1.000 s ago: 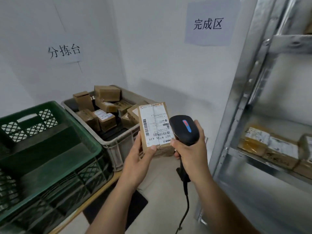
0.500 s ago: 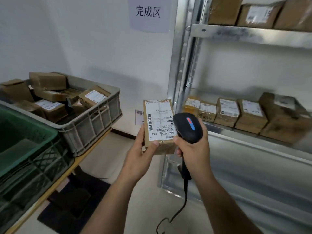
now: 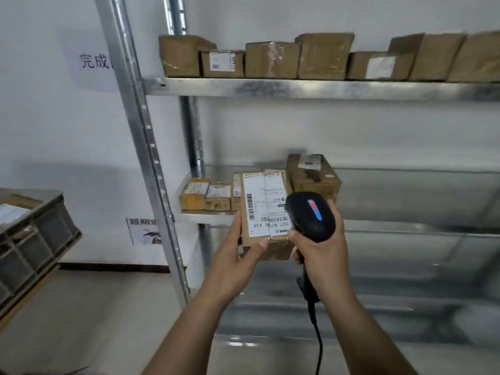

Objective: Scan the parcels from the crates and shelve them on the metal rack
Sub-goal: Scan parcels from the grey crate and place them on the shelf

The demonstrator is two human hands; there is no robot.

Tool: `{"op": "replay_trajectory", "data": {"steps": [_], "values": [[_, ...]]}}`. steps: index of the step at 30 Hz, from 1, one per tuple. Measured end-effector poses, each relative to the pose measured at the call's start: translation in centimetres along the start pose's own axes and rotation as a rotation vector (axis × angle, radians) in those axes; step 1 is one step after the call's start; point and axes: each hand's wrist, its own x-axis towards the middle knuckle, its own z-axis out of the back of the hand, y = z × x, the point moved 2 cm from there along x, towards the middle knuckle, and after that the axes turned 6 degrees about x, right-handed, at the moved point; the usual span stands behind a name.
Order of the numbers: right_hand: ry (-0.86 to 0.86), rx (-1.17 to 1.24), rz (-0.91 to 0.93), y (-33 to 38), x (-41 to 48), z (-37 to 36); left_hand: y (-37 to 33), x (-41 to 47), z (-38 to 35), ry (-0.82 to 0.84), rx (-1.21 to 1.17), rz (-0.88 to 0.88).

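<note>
The metal rack (image 3: 140, 147) filled the right and far side of my view. Its upper shelf (image 3: 297, 89) carried a full row of boxes (image 3: 322, 56), and the middle shelf (image 3: 405, 196) held a few small boxes (image 3: 217, 197) and one bigger box (image 3: 313, 177) at its left end, with bare metal to the right. A grey crate (image 3: 35, 239) sat at the far left edge.

The parcel (image 3: 266, 209) was in front of the middle shelf, upright with its label facing me. My left hand (image 3: 232, 263) gripped it, fingers (image 3: 237, 223) curled round the left edge and the thumb (image 3: 261, 243) on the label's lower edge. My right hand (image 3: 322, 255) was wrapped tight round the handle of the scanner (image 3: 311, 215). Its head covered the parcel's right edge, and its cord (image 3: 316, 334) hung down.

I judged the step to be the scan, though I could not tell whether it had registered. To do it well I needed to pull the scanner back and aim it square at the barcode (image 3: 274, 219). The thumb had to stay below the bars and the parcel had to be held flat. The bare stretch of the middle shelf looked the easiest spot for it afterwards.
</note>
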Motion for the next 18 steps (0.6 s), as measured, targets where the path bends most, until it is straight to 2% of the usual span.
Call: {"op": "replay_trajectory", "data": {"steps": [5, 10, 18], "values": [[-0.115, -0.023, 0.05, 1.9, 3.9, 10.6, -3.4, 2.5, -10.7, 0.095, 0.013, -0.031], [-0.168, -0.045, 0.018, 2.3, 6.9, 20.0, -5.8, 3.9, -20.1, 0.162, 0.026, -0.036], [-0.193, -0.054, 0.0, 1.2, 11.1, 28.1, -6.7, 5.9, -29.0, 0.208, 0.049, 0.008]]}}
